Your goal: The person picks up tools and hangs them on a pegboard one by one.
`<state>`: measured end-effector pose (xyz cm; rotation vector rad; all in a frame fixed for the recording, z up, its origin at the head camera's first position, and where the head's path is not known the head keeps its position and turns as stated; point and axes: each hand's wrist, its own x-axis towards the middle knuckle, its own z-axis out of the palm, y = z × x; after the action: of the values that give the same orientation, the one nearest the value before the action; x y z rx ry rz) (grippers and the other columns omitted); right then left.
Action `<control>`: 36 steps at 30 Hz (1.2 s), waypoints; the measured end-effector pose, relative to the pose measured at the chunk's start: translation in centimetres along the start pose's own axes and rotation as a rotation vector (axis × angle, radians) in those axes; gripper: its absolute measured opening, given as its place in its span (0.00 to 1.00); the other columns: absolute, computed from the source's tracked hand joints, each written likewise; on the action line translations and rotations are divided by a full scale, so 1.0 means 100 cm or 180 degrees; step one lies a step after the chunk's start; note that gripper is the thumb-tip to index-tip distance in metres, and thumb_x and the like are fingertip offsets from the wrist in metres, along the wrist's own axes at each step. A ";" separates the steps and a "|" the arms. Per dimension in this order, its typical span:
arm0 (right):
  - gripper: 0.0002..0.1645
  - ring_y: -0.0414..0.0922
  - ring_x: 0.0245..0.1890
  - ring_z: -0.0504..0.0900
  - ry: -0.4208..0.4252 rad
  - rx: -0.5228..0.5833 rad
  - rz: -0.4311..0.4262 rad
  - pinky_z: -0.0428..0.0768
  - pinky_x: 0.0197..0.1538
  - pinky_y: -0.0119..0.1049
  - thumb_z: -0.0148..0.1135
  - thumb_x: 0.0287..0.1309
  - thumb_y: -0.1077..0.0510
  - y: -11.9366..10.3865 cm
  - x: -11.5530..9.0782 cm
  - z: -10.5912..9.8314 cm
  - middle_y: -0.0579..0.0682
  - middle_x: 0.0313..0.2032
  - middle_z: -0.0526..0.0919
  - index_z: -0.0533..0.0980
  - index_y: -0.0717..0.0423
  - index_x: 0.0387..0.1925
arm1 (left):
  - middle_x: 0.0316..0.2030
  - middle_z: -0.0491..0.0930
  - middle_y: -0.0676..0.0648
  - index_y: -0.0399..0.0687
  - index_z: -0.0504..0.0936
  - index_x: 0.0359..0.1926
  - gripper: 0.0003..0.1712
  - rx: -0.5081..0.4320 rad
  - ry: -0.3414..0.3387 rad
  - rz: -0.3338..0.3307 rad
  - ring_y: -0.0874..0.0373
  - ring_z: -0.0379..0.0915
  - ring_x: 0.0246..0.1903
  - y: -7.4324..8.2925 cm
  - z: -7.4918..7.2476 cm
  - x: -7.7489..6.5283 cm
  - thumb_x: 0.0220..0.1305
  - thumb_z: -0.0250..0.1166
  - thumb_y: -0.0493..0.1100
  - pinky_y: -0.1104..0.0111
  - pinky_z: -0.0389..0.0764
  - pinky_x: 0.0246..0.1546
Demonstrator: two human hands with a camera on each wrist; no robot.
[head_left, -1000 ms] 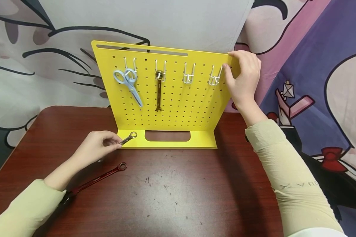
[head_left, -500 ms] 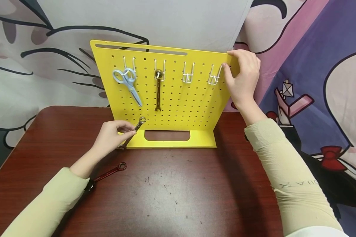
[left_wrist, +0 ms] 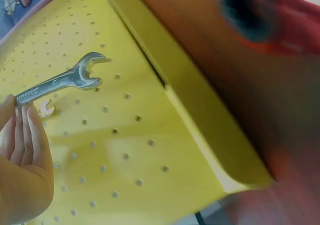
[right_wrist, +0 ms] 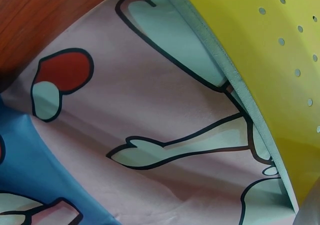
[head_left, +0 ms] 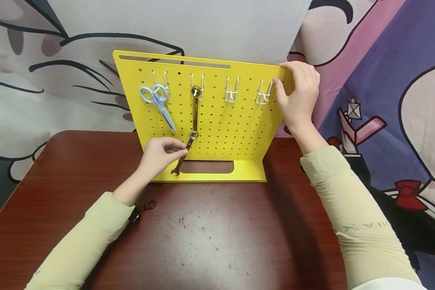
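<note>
Here on the far left runs a pale sleeve (head_left: 88, 241), and past its cuff, down and left of the left fingers, a red wrench (head_left: 143, 208) pokes its ring end out onto the brown desk (head_left: 217, 237), the rest hidden by the arm. Above those fingers and a little left, light blue scissors (head_left: 161, 105) hang on a white hook, points slanting down to the right. Now the left hand (head_left: 158, 157): thumb and fingers pinch a small silver wrench (head_left: 181, 162) mid-shaft, in front of the yellow pegboard (head_left: 235, 141). It tilts, ring end up and right of the fingertips, forked end down and left. Straight above that ring hangs a second wrench (head_left: 195, 112), its lower end meeting the ring in the head view; whether metal touches metal, it's impossible to tell. Up and right of the left fingers come two bare white hooks, the middle one (head_left: 230, 95) and the right one (head_left: 262, 98), the latter just beside the right thumb. And on the right, the right hand (head_left: 299, 94) grips the board's upper corner, thumb on the front face, fingers at the edge. Beyond those fingers hangs a cartoon-printed cloth (head_left: 369, 88).
</note>
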<state>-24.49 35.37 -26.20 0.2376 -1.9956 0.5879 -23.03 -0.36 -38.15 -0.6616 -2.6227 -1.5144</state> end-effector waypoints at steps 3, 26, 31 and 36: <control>0.18 0.56 0.59 0.80 0.0002 0.0013 0.0001 0.68 0.68 0.44 0.68 0.67 0.57 0.000 0.000 0.000 0.60 0.53 0.88 0.85 0.62 0.54 | 0.41 0.92 0.37 0.38 0.92 0.43 0.08 -0.0169 0.0027 -0.0026 0.58 0.90 0.34 0.008 0.006 0.009 0.64 0.77 0.37 0.81 0.83 0.35; 0.19 0.55 0.61 0.80 0.0004 -0.0029 0.0041 0.67 0.72 0.44 0.66 0.69 0.56 0.001 -0.002 0.001 0.60 0.54 0.87 0.84 0.63 0.55 | 0.45 0.92 0.37 0.36 0.91 0.45 0.10 -0.0945 0.0126 0.0011 0.52 0.89 0.41 0.080 0.028 0.045 0.65 0.76 0.37 0.69 0.88 0.46; 0.19 0.55 0.61 0.80 0.0017 -0.0019 0.0056 0.68 0.71 0.44 0.66 0.68 0.56 0.001 -0.002 0.001 0.60 0.54 0.87 0.84 0.63 0.55 | 0.45 0.92 0.38 0.36 0.91 0.45 0.10 -0.0942 0.0131 0.0065 0.49 0.89 0.42 0.091 0.032 0.051 0.66 0.76 0.37 0.67 0.88 0.47; 0.19 0.55 0.61 0.80 0.0012 -0.0008 0.0052 0.67 0.71 0.44 0.66 0.67 0.57 0.001 -0.002 0.002 0.60 0.54 0.88 0.84 0.63 0.55 | 0.46 0.92 0.38 0.36 0.91 0.46 0.10 -0.0972 0.0156 0.0024 0.49 0.89 0.43 0.096 0.037 0.057 0.65 0.76 0.37 0.66 0.88 0.49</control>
<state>-24.62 35.34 -26.55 0.2186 -1.9963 0.5957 -23.90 8.83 -30.88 -0.6405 -2.3722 -1.9232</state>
